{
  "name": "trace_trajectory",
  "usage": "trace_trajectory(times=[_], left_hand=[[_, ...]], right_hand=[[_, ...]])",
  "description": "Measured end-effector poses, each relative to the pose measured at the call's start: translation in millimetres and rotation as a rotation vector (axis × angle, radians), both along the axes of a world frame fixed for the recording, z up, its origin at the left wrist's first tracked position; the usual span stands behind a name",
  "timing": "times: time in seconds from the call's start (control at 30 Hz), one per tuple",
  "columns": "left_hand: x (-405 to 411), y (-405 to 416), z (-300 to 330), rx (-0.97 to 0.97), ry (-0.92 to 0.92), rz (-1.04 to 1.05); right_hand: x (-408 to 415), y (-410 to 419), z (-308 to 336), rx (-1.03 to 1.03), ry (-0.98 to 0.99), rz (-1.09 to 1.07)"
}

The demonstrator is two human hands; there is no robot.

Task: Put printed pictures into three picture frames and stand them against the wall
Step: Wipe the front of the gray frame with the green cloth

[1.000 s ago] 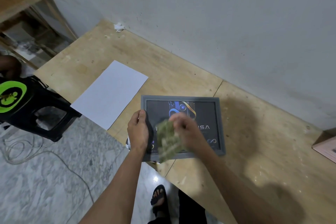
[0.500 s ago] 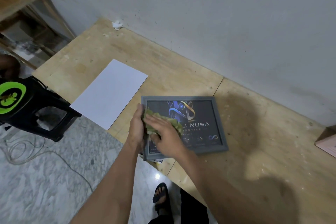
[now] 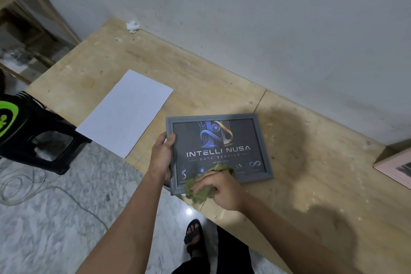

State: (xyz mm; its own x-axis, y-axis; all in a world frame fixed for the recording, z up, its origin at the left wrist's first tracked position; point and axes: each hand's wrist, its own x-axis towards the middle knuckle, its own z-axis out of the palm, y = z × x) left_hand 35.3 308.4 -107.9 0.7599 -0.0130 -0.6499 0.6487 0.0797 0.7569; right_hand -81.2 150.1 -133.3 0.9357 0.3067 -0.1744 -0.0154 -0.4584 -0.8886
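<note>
Sandalled foot (image 3: 193,232) on the marble floor (image 3: 44,218), nearest of all, below the frame. Right hand (image 3: 219,189) curled round a green cloth (image 3: 200,191), pressing it on the frame's near edge at the bottom of the glass. Left hand (image 3: 162,155) gripping the frame's left rail, thumb over the front, fingers under. Grey frame (image 3: 263,140) lying face up on the desk (image 3: 322,184), near-left corner hanging off the desk edge over the floor. Print already inside, text reading upright from the near side, so top edge pointing away toward the wall (image 3: 266,18). Long axis left to right, roughly along the wall, slightly skewed. Likely stiff, light, glass front: fragile and slick, smears from fingers. Best taken by the two short rails, not the glass; overhanging corner a tipping risk if pressed hard. White sheet (image 3: 126,113) left of the frame, flat on the desk, near corner over the edge. Black stool (image 3: 33,140) with green logo further left, on the floor, cable (image 3: 20,184) beside it. Pink frame (image 3: 395,169) well right of the grey frame, cut by the picture edge, contents unclear. Crumpled white scrap (image 3: 133,26) far beyond the frame, at the foot of the wall. Wooden shelf legs (image 3: 55,18) far left. Nothing standing against the wall yet.
</note>
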Motion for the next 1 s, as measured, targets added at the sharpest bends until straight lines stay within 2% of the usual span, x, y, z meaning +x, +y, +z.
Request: trace_trajectory(times=[0.1,0.3,0.43,0.5,0.57,0.63,0.7,0.87,1.0], left_hand=[[-2,1,-1,-0.025,-0.002,0.018],[4,-2,-1,-0.012,-0.051,-0.022],[13,-5,0,0.024,-0.093,-0.035],[13,-8,2,0.027,-0.110,-0.044],[11,-12,3,0.036,-0.134,-0.051],[10,-15,3,0.037,-0.143,-0.027],[10,-17,2,0.023,-0.121,0.012],[11,-14,-3,0.048,-0.097,0.041],[10,-13,-8,0.080,-0.099,0.034]], right_hand=[[-15,-33,-10,-0.059,0.068,-0.070],[-24,-114,-6,-0.005,0.277,-0.466],[24,-139,27,0.121,0.163,-0.755],[62,-146,42,0.064,0.014,-0.836],[91,-150,35,-0.105,-0.081,-0.751],[93,-149,7,-0.306,-0.008,-0.574],[68,-142,-19,-0.415,0.035,-0.481],[-20,-135,-40,-0.354,-0.137,-0.431],[-58,-125,-41,-0.340,-0.146,-0.507]])
